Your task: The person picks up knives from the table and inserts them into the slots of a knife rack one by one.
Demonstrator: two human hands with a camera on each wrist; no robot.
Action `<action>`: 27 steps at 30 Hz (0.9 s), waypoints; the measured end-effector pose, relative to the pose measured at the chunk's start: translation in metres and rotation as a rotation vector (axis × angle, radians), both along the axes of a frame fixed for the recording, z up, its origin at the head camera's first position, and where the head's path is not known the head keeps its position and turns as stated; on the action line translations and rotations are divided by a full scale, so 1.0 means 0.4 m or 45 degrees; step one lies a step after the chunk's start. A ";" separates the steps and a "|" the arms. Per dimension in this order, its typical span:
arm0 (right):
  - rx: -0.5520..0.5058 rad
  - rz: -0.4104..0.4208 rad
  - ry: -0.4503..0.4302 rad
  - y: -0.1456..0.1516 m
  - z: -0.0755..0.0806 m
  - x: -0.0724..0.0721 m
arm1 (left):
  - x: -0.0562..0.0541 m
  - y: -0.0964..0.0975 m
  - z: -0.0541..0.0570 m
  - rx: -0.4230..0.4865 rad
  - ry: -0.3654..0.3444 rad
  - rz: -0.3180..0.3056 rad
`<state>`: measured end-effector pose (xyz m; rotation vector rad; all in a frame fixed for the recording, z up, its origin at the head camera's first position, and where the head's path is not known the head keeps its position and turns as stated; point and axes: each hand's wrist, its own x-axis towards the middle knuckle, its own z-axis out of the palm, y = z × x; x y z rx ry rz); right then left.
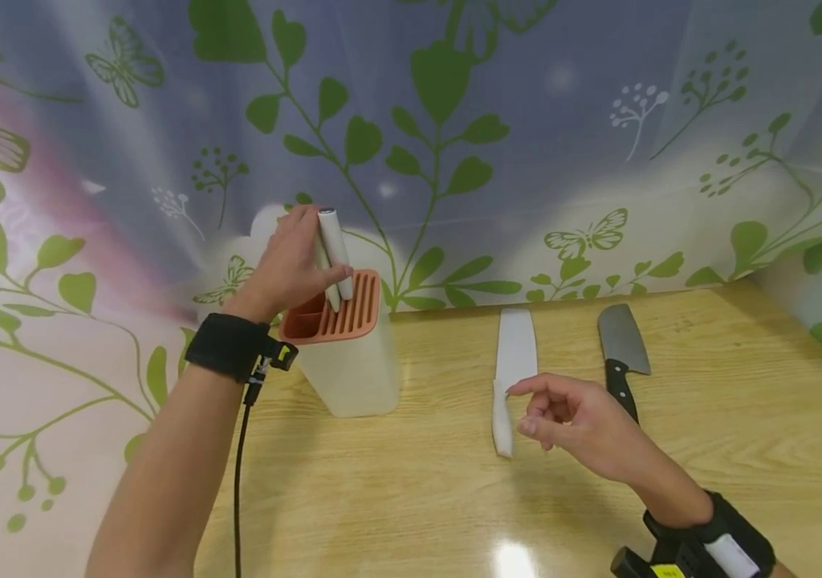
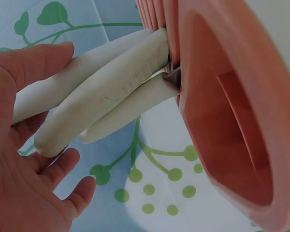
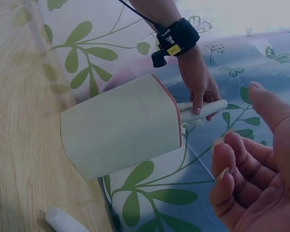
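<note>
L hand (image 1: 288,269), left of centre in head view, grips white handles (image 1: 337,253) at top of knife holder (image 1: 349,373); 3 handles show in L wrist view, can't tell exactly how many are in the grip. Blades go down into the slots. R hand (image 1: 580,421), lower right of centre, holds nothing: fingers loosely bent, index pointing left, right by the handle of white knife (image 1: 515,345); contact unclear. Black-handled knife (image 1: 624,341) lies just beyond R hand, right of frame.

Count: 2 hands, 1 holder (cream body, orange slotted top), 3 handles in it, 2 broad knives flat on wood table (image 1: 440,498). 2 black wrist straps (image 1: 223,347), 1 per arm; cable (image 1: 239,482) hangs from the left one. Leaf-print cloth (image 1: 483,209) fills upper frame & left side.
</note>
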<state>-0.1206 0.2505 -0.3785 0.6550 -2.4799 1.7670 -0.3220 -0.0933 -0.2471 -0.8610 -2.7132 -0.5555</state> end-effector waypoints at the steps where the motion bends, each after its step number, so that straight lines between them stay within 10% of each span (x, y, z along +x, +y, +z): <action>1: 0.006 -0.008 -0.001 0.000 0.001 0.000 | -0.001 0.001 0.000 0.011 0.011 -0.001; 27: 0.052 -0.029 -0.028 -0.007 0.007 0.001 | 0.009 0.002 -0.006 0.066 -0.011 -0.017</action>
